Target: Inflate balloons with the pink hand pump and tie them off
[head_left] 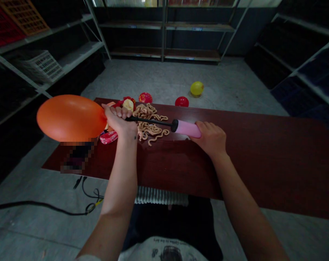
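Two forearms (115,192) over one table (262,156), one pump (153,121) between: left hand (120,117) clasps black end (130,118) by one orange balloon (72,117), right hand (211,137) grips pink barrel (186,128). Two red balloons (182,101), one yellow balloon (197,88) beyond.

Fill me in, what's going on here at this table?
A person's left hand grips the neck of an inflated orange balloon and the black end of a pink hand pump; that hand hides how the two meet. The right hand is closed around the pump's pink body, with the black rod showing between the hands. Curly tan strands lie on the dark red table near the left hand, and a yellow balloon sits on the floor beyond.
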Tool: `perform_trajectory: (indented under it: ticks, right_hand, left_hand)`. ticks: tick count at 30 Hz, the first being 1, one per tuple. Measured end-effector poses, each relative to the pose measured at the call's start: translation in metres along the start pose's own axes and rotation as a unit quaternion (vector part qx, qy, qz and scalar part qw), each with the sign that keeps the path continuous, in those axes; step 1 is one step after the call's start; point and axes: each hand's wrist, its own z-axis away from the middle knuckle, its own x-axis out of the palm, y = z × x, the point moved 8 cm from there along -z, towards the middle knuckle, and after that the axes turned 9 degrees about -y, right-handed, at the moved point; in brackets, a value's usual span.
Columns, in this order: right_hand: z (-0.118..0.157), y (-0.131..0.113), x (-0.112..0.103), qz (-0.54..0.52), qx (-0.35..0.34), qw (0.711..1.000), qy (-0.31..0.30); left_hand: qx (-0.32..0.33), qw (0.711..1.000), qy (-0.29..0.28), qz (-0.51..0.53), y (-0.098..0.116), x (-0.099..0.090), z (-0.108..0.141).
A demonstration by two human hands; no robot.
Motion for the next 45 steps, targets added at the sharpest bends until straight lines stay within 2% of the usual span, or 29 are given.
perform_trajectory:
  ticks: [2,6,11,16,19,25,31,37,41,45]
  right_hand:
    - [0.002,0.003,0.000,-0.006,0.010,1.000,-0.019]
    - [0.003,0.006,0.000,-0.017,0.028,0.997,-0.068]
    - [0.003,-0.012,-0.002,-0.043,0.020,0.993,-0.112]
    - [0.004,-0.031,-0.002,-0.082,0.022,0.981,-0.174]
    - [0.004,-0.033,0.000,-0.098,0.026,0.980,-0.172]
    - [-0.001,-0.039,0.003,-0.119,0.006,0.989,-0.093]
    - [-0.005,-0.042,0.000,-0.087,-0.025,0.993,-0.072]
    - [-0.007,-0.025,-0.002,-0.039,-0.012,0.996,-0.080]
    - [-0.007,-0.010,-0.003,-0.010,-0.003,0.999,-0.053]
    - [-0.004,-0.001,-0.003,-0.005,0.004,1.000,-0.030]
  left_hand:
    - [0.010,1.000,-0.017,-0.007,-0.005,0.003,0.002]
    - [0.005,1.000,-0.018,-0.010,-0.018,0.008,0.011]
    - [-0.029,0.998,-0.035,-0.047,-0.041,0.023,0.034]
    - [-0.093,0.993,-0.035,-0.060,-0.073,0.039,0.067]
    - [-0.109,0.991,-0.031,-0.064,-0.080,0.042,0.075]
    - [-0.082,0.992,-0.064,-0.065,-0.065,0.038,0.059]
    - [-0.066,0.998,-0.017,0.001,-0.049,0.025,0.041]
    - [-0.031,0.999,-0.019,-0.019,-0.026,0.012,0.016]
    - [-0.018,0.999,-0.004,-0.027,-0.008,0.001,0.003]
    - [-0.003,1.000,-0.013,-0.016,0.006,-0.003,-0.003]
